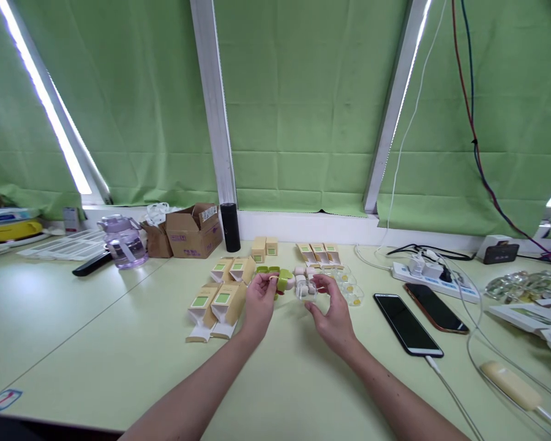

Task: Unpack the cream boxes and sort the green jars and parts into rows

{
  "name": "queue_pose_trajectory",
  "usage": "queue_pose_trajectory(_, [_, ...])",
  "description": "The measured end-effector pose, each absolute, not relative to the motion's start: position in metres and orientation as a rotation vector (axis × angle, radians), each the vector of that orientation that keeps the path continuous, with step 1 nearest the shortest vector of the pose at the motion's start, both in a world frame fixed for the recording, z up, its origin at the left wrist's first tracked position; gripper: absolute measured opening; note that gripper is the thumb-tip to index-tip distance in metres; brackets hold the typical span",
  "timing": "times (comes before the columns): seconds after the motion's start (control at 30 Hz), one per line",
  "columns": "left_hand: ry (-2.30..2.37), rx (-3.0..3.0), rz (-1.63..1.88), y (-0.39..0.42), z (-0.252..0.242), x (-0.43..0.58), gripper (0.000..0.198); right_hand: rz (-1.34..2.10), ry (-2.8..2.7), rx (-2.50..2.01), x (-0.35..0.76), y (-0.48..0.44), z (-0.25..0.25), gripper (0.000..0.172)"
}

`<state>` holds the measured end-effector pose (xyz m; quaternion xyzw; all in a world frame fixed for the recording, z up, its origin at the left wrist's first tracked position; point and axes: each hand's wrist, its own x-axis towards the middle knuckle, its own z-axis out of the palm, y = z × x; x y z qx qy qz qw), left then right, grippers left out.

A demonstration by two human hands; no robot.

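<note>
My left hand (259,304) pinches a small rounded green-and-cream piece (284,280) above the middle of the table. Facing it, my right hand (333,312) grips a clear plastic cover (307,290) between thumb and fingers. The two pieces are close together; whether they touch I cannot tell. Behind them stand several pale pinkish pieces (299,271), and more green pieces (268,269) show just beyond my left fingers. To the right of my right hand lie clear plastic shells (354,295) with yellow spots. Kraft boxes (228,301) with green labels and open white flaps lie left of my left hand.
More small boxes stand behind (319,254). Two phones (408,324) and a power strip (434,282) with cables lie at right. A power bank-like cream object (509,384) sits nearer. A purple bottle (123,242), cardboard box (193,231) and black cylinder (230,228) stand back left.
</note>
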<state>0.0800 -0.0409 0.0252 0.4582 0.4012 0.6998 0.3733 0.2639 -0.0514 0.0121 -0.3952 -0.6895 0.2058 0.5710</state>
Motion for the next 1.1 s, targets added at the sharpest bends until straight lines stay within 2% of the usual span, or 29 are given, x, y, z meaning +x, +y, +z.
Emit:
queue_pose_trajectory(0.07, [1.026, 1.107, 1.787, -0.039, 0.025, 0.078, 0.043, 0.409, -1.676, -0.947, 0.268, -0.050, 0.015, 0.043])
queue_pose_trajectory(0.2, [1.009, 1.032, 1.794, -0.037, 0.025, 0.075, 0.043, 0.237, -1.844, -1.006, 0.280, -0.047, 0.026, 0.017])
queue_pose_trajectory(0.27, [1.006, 1.020, 1.794, -0.036, 0.025, 0.074, 0.043, 0.148, -1.913, -1.052, 0.288, -0.045, 0.034, 0.012])
queue_pose_trajectory(0.57, [1.007, 1.010, 1.786, -0.037, 0.025, 0.076, 0.041, 0.129, -1.921, -1.413, 0.352, -0.044, 0.062, 0.011])
queue_pose_trajectory(0.8, [1.005, 1.003, 1.772, -0.037, 0.025, 0.076, 0.043, -0.022, -2.004, -1.755, 0.384, -0.051, 0.045, 0.017])
queue_pose_trajectory(1.1, [1.001, 0.998, 1.760, -0.037, 0.023, 0.076, 0.043, 0.054, -2.036, -1.899, 0.382, -0.048, 0.029, 0.023])
